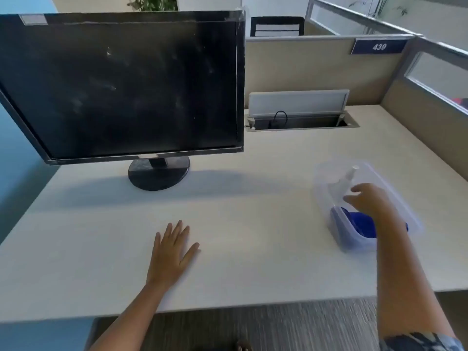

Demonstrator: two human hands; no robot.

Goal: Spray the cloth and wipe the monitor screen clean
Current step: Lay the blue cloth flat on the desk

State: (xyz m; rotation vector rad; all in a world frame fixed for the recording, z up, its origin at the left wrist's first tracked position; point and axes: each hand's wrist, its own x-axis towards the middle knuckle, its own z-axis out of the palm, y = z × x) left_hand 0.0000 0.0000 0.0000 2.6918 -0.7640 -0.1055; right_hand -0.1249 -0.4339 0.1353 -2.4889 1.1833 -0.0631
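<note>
Dust streaks the dark monitor screen (121, 89) standing at the tabletop's (253, 224) far left as a person's right hand (367, 201) reaches, fingers spread and grasping nothing, over a clear plastic bin (339, 231) near the right edge. Inside lie a small spray bottle (348, 177) and a blue cloth (362, 224). The left hand (172, 252) rests flat and released near the front edge. The bottle looks light, slick and best taken around its body; the cloth looks soft enough to pinch anywhere.
</note>
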